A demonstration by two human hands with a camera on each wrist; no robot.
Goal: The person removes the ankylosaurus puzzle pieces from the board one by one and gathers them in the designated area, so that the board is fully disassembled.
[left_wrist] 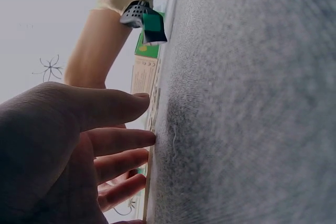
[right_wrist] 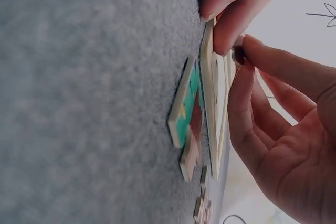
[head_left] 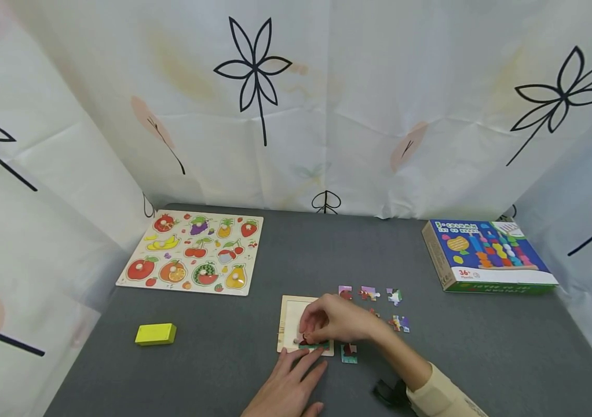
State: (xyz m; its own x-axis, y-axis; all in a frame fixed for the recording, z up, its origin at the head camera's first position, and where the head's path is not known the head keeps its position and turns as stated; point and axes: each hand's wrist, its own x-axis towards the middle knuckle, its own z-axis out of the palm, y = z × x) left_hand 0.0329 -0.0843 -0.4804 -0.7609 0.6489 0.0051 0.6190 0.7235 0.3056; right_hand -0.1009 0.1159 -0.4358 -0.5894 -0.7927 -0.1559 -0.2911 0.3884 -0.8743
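A small wooden puzzle tray [head_left: 291, 315] lies on the grey table, with a teal-edged puzzle piece [head_left: 321, 346] in its near part. Over the tray my right hand [head_left: 340, 318] pinches a puzzle piece [right_wrist: 239, 55] between thumb and fingertips; the piece is mostly hidden by the fingers. My left hand [head_left: 292, 379] has its fingers extended, their tips on the tray's near edge. Right beside the tray lies a loose teal and dark red puzzle piece [right_wrist: 185, 109]. Several more loose pieces [head_left: 369, 293] are spread farther back to the right, partly behind the right arm.
A fruit peg board [head_left: 207, 237] lies at the back left, and a yellow block [head_left: 156, 334] sits in front of it. At the back right is a blue and green game box [head_left: 489, 255]. White patterned cloth [head_left: 358, 116] hangs behind the table and at both sides.
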